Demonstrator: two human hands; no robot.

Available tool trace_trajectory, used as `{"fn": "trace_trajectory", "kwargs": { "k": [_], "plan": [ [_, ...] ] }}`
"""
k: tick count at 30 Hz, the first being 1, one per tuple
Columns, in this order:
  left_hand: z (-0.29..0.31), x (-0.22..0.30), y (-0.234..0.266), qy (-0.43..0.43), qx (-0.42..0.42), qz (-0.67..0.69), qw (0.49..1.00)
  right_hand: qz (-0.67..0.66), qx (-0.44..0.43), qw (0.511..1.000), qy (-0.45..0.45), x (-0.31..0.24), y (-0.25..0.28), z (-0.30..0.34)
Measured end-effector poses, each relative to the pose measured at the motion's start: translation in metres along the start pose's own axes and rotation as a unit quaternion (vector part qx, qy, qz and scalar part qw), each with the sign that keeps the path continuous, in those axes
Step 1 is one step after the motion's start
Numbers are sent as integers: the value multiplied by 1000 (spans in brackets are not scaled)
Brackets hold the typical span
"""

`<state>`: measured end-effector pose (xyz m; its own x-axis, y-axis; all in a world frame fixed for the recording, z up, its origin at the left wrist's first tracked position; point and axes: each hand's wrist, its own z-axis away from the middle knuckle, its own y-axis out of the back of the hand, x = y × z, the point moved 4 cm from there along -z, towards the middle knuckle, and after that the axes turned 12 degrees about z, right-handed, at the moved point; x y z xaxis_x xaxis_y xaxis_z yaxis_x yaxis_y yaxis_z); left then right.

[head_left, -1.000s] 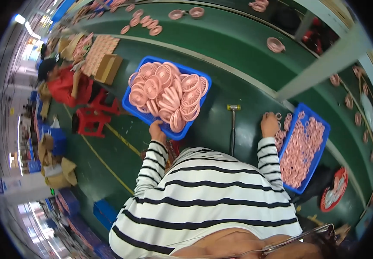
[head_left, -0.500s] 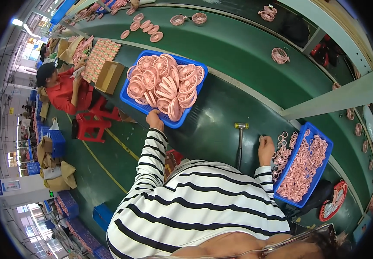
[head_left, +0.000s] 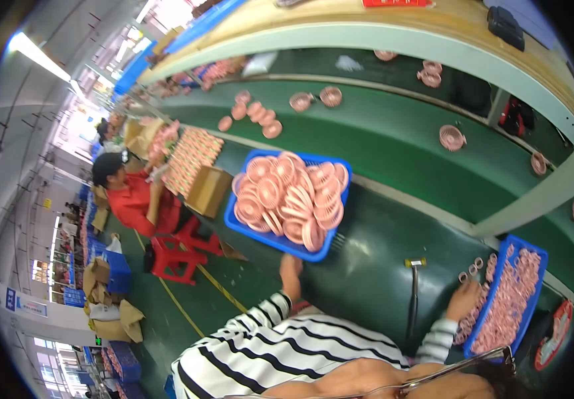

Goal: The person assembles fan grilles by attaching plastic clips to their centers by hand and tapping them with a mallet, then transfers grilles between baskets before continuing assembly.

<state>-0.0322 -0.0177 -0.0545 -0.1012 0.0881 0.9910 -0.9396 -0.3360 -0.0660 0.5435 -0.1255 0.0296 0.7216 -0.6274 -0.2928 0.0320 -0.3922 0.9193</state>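
Observation:
My left hand (head_left: 291,274) is at the near edge of a blue basket (head_left: 270,245) heaped with round pink slotted covers (head_left: 270,191). Its fingers are smeared and partly hidden, so I cannot tell whether they grip the rim. On the right, my right hand (head_left: 464,300) reaches down onto loose small pink rings (head_left: 473,269) beside a blue bin (head_left: 545,266) full of the same rings. The fingers of that hand are blurred, and what they hold, if anything, does not show. Between my hands a small hammer (head_left: 414,292) with a yellowish head lies on the green table.
A conveyor (head_left: 380,143) carrying scattered pink parts runs behind the table. A pale post (head_left: 533,193) rises at the right. Left of the basket stand a cardboard box (head_left: 208,191), a person in red (head_left: 142,203) and red stools (head_left: 179,256). A red round tray (head_left: 554,336) is at far right.
The whole view has tilted, shifting the scene down and right. My right hand has moved from bare tabletop onto the loose rings. Along the basket's near edge, my left hand has shifted rightward.

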Motion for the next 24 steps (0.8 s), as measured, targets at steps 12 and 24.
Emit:
{"fn": "trace_trajectory", "kwargs": {
  "k": [12,24],
  "plan": [
    [59,28,-136,-274,-253,-521,767,-322,-577,728,181,27,-78,249],
    [65,28,-138,-292,-291,-520,748,-462,-513,713,117,-28,-260,404]
  ]
}}
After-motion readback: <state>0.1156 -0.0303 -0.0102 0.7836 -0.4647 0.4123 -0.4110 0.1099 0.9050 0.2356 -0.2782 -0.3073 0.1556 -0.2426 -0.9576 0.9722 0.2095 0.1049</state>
